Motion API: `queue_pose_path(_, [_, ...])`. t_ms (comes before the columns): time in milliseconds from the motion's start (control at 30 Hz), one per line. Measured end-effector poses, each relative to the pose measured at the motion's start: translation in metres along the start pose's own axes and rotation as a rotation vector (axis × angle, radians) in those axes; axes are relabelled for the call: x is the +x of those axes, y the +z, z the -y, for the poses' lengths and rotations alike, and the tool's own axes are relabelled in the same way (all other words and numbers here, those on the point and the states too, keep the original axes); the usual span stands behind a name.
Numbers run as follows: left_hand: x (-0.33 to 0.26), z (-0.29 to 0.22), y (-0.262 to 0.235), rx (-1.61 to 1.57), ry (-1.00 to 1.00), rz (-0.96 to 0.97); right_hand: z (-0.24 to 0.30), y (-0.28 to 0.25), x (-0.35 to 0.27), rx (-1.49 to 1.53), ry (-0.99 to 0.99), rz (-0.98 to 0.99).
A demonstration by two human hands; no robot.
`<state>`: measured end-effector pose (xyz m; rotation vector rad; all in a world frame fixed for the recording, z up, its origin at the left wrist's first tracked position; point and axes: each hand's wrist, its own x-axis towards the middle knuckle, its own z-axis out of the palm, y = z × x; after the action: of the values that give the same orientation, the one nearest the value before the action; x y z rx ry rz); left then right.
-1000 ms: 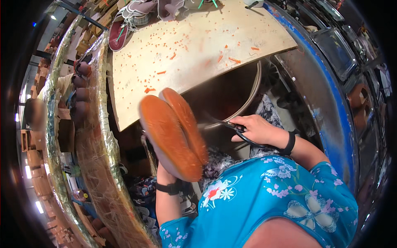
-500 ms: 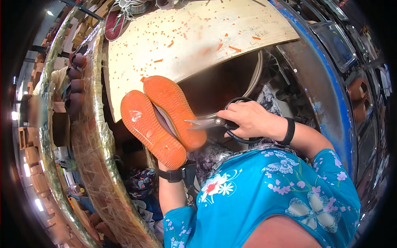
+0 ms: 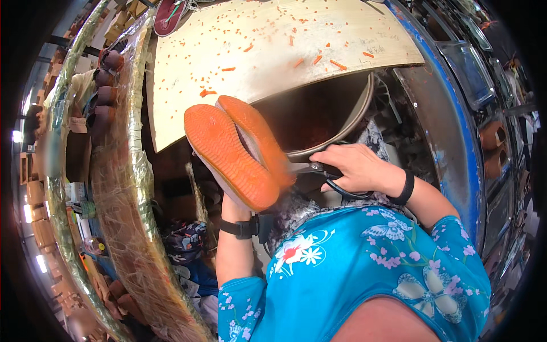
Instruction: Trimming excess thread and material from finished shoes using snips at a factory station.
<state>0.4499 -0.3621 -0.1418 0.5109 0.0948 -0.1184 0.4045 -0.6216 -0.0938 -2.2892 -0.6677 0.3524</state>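
A pair of shoes with ribbed orange soles, the left shoe (image 3: 228,151) and the right shoe (image 3: 259,134), is held side by side, soles facing up toward me. My left hand (image 3: 235,210) grips them from beneath; its fingers are hidden behind the shoes. My right hand (image 3: 359,165) is closed round the black handles of a pair of scissors (image 3: 307,167). Their metal blades point left and meet the heel edge of the right shoe, where blur hides the tips. An orange scrap (image 3: 208,92) lies on the board just beyond the toes.
A pale wooden board (image 3: 165,108) strewn with orange trimmings lies ahead. Partly under it is a round metal-rimmed basin (image 3: 364,108). A dark red shoe (image 3: 168,18) rests at the far left. A plastic-wrapped rack (image 3: 119,188) runs along my left; a blue-edged metal surface (image 3: 450,131) along my right.
The shoes have shifted right and tilted, showing the left shoe's side. The scissors have moved slightly right, their blades now at the heel edge. An orange scrap now shows separately beyond the toes.
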Motion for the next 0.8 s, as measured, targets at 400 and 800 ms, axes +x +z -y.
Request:
queue_pose_path(400, [-0.019,0.001,-0.003,0.343,-0.173,-0.136,0.006,0.018,0.013,0.17,-0.128,0.029])
queue_pose_path(800, [-0.027,-0.213,0.018,1.522,0.245,-0.478,-0.033,-0.008,0.015,0.349,0.22,-0.094])
